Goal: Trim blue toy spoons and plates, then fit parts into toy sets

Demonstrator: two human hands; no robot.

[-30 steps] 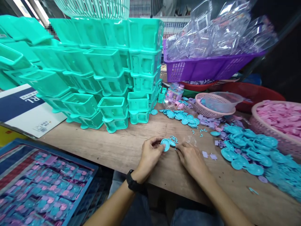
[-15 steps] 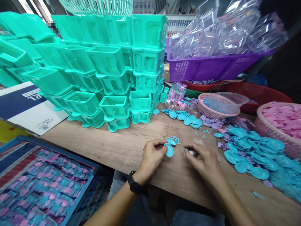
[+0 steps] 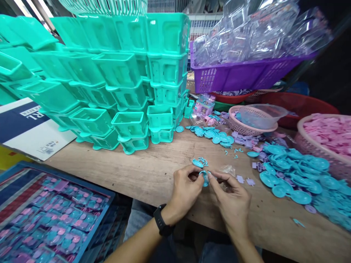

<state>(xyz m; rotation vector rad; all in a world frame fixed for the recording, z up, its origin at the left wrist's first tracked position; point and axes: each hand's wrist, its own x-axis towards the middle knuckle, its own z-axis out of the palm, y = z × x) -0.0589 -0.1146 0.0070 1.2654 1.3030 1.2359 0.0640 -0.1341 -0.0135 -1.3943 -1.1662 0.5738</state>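
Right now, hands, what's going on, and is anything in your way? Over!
Left hand pinching small blue piece. Right hand close against its edge, fingers bent. Blue dish and tiny blue bits just beyond, seemingly not blocking.

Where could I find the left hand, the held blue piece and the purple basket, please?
Left hand (image 3: 187, 190), head view: back of the hand.
Blue piece (image 3: 205, 181), head view: its lower part.
Purple basket (image 3: 233, 77), head view: front wall.
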